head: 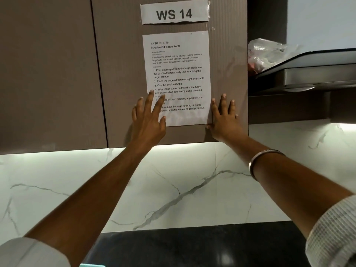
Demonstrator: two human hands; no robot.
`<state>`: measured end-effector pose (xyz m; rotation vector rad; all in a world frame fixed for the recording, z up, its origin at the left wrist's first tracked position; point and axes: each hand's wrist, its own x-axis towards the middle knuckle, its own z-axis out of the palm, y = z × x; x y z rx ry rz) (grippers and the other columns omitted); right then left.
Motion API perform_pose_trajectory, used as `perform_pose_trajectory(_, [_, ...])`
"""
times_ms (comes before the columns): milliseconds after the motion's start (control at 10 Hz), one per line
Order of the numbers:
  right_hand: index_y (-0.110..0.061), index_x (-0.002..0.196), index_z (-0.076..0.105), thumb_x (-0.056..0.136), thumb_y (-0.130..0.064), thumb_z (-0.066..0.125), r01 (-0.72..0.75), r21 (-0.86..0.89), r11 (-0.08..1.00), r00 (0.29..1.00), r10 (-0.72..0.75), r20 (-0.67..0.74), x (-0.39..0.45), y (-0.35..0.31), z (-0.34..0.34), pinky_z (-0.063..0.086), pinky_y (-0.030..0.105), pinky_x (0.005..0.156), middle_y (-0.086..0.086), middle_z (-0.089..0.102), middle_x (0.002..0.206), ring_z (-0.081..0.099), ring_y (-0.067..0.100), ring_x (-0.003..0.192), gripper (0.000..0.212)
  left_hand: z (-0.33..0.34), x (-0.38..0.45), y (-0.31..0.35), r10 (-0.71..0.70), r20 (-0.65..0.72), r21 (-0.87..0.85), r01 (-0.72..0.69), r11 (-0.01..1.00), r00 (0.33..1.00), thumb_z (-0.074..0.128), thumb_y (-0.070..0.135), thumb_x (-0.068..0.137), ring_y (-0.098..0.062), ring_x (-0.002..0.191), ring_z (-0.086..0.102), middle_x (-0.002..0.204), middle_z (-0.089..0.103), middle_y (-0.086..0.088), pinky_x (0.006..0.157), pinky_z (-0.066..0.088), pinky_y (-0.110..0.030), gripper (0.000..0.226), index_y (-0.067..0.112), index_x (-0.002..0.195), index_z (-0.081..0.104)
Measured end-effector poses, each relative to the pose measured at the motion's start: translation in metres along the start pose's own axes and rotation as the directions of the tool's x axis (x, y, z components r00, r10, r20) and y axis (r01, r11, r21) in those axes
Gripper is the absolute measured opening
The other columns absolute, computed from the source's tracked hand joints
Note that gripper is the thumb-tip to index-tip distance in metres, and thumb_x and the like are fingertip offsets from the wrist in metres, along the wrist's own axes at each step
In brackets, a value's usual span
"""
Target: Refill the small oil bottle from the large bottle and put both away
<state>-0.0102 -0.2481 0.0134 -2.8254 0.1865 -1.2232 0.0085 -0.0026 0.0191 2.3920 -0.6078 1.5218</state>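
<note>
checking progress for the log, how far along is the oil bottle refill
Nothing looks done yet: neither oil bottle is in view. In hand: both hands lie open and flat on the brown upper cabinet door, the left hand overlapping the lower corner of the white printed task sheet, the right hand beside its other corner. Pouring, capping, wiping and putting both bottles away all remain.

Evenly lit indoor view, moderately bright. A hidden strip under the cabinet [119,74] casts a bright band across the marble backsplash [173,180] at mid-frame; a second glow sits at right centre. Soft shadows fall beside both hands on the cabinet. Printed sheet [177,74] legible, slightly soft. Wide-angle bending at the edges; sleeves in the lower corners blurred
</note>
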Motion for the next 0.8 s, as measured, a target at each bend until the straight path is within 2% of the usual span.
perform_pose_trajectory(400, [-0.027, 0.148, -0.012, 0.089, -0.041, 0.057, 0.028, -0.009, 1.000, 1.000, -0.028, 0.006, -0.002, 0.008, -0.004, 0.019, 0.059, 0.113, 0.007, -0.022, 0.156, -0.015, 0.041, 0.142, 0.092, 0.011, 0.002, 0.001, -0.012, 0.037, 0.024, 0.012, 1.000, 0.999, 0.036, 0.044, 0.092, -0.034, 0.146, 0.010, 0.161, 0.008, -0.006, 0.117, 0.011, -0.052, 0.066, 0.028, 0.153, 0.016])
perform_pose_trajectory(500, [-0.027, 0.149, -0.011, 0.088, -0.039, 0.059, 0.027, -0.009, 1.000, 0.999, -0.026, 0.029, -0.010, 0.009, -0.002, 0.017, 0.057, 0.115, 0.007, -0.020, 0.157, -0.014, 0.040, 0.143, 0.093, 0.009, -0.001, 0.003, -0.014, 0.040, 0.026, 0.013, 1.000, 0.999, 0.044, 0.039, 0.096, -0.034, 0.146, 0.010, 0.162, 0.007, -0.006, 0.117, 0.010, -0.052, 0.064, 0.027, 0.153, 0.017])
perform_pose_trajectory(700, [-0.026, 0.150, -0.009, 0.087, -0.021, 0.062, 0.031, -0.115, 0.993, 0.992, -0.016, 0.124, -0.044, 0.013, 0.006, 0.022, 0.052, 0.113, 0.006, -0.015, 0.158, -0.006, 0.036, 0.145, 0.095, 0.001, -0.006, 0.012, -0.020, 0.043, 0.016, 0.019, 1.000, 0.999, 0.045, 0.038, 0.097, -0.033, 0.146, 0.007, 0.162, 0.005, -0.005, 0.117, 0.007, -0.051, 0.064, 0.027, 0.153, 0.015])
perform_pose_trajectory(800, [-0.022, 0.148, 0.016, 0.086, -0.025, 0.057, 0.040, -0.126, 0.991, 0.990, -0.023, 0.137, -0.053, 0.010, -0.003, 0.026, 0.052, 0.109, 0.012, 0.023, 0.154, 0.027, 0.033, 0.140, 0.075, -0.004, -0.009, 0.018, -0.009, 0.023, -0.001, 0.009, 1.000, 1.000, 0.046, 0.037, 0.097, -0.034, 0.146, 0.008, 0.162, 0.006, -0.006, 0.117, 0.008, -0.051, 0.064, 0.027, 0.153, 0.016])
